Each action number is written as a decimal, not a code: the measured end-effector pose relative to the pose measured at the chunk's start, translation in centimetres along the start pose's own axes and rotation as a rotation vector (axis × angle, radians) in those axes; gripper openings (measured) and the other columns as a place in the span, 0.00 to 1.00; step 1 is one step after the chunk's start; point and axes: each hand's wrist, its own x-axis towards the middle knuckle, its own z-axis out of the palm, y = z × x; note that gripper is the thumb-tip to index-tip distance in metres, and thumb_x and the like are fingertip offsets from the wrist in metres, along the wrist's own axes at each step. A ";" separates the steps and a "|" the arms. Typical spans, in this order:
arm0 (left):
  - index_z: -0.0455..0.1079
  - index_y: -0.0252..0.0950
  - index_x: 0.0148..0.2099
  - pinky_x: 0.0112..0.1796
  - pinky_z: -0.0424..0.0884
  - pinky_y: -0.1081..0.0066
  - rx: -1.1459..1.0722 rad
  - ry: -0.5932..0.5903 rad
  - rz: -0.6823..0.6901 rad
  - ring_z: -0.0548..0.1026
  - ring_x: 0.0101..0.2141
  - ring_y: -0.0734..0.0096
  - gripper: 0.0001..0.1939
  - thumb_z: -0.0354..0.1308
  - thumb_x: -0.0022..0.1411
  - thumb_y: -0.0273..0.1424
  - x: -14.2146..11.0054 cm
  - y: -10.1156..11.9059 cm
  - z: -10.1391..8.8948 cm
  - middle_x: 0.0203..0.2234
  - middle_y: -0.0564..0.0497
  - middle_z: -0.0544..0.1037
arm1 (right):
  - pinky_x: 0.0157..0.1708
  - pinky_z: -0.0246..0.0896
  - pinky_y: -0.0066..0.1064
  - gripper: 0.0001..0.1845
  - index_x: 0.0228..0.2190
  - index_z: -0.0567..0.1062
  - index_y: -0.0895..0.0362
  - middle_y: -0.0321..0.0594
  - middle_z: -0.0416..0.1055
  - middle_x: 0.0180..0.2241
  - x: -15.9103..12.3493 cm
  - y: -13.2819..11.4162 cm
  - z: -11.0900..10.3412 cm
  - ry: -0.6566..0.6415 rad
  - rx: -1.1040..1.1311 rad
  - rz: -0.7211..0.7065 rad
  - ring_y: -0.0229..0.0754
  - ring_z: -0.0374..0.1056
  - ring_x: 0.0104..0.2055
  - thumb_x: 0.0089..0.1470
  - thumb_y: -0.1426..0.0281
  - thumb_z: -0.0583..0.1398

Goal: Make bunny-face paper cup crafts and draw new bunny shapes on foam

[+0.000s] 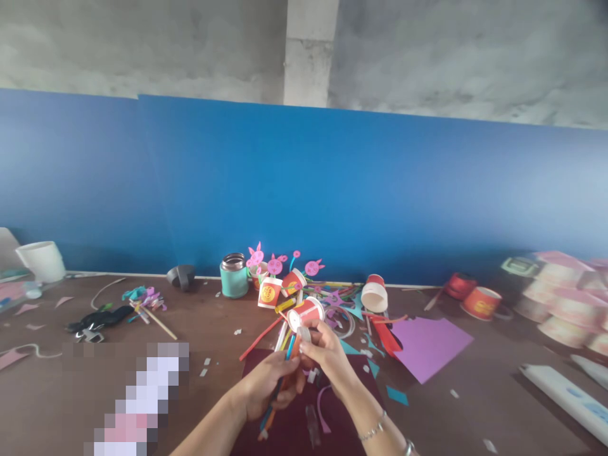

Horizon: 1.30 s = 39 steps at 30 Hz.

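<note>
Your left hand (265, 383) grips a blue strip (289, 348). Your right hand (329, 356) pinches a small whitish piece (303, 334); a cup (308, 310) lies just beyond both hands.

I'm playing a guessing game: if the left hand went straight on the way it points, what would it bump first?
The left hand would probably bump the right hand first, just up and to the right in the picture. They look very close, but depth is unclear.
</note>
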 end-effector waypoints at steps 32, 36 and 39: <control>0.65 0.32 0.41 0.11 0.57 0.80 -0.028 -0.068 -0.018 0.62 0.10 0.82 0.16 0.53 0.60 0.41 0.4 -0.7 -0.3 0.18 0.54 0.71 | 0.12 0.47 0.20 0.26 0.36 0.64 0.54 0.29 0.69 0.22 -0.6 -0.7 1.1 0.031 0.025 -0.007 0.29 0.55 0.13 0.36 0.62 0.68; 0.67 0.31 0.41 0.11 0.56 0.80 -0.046 -0.096 -0.039 0.62 0.11 0.81 0.16 0.54 0.60 0.40 0.3 -0.7 -0.4 0.17 0.53 0.72 | 0.11 0.46 0.21 0.26 0.36 0.64 0.55 0.30 0.70 0.22 -0.5 -0.5 0.9 0.015 0.000 0.029 0.28 0.55 0.12 0.37 0.60 0.68; 0.68 0.29 0.41 0.14 0.61 0.78 -0.081 -0.150 -0.056 0.67 0.13 0.78 0.18 0.55 0.59 0.41 0.3 -1.0 -0.7 0.19 0.49 0.74 | 0.12 0.48 0.21 0.27 0.36 0.65 0.55 0.32 0.71 0.22 -0.4 -0.3 0.7 0.018 -0.016 0.047 0.31 0.58 0.13 0.35 0.59 0.69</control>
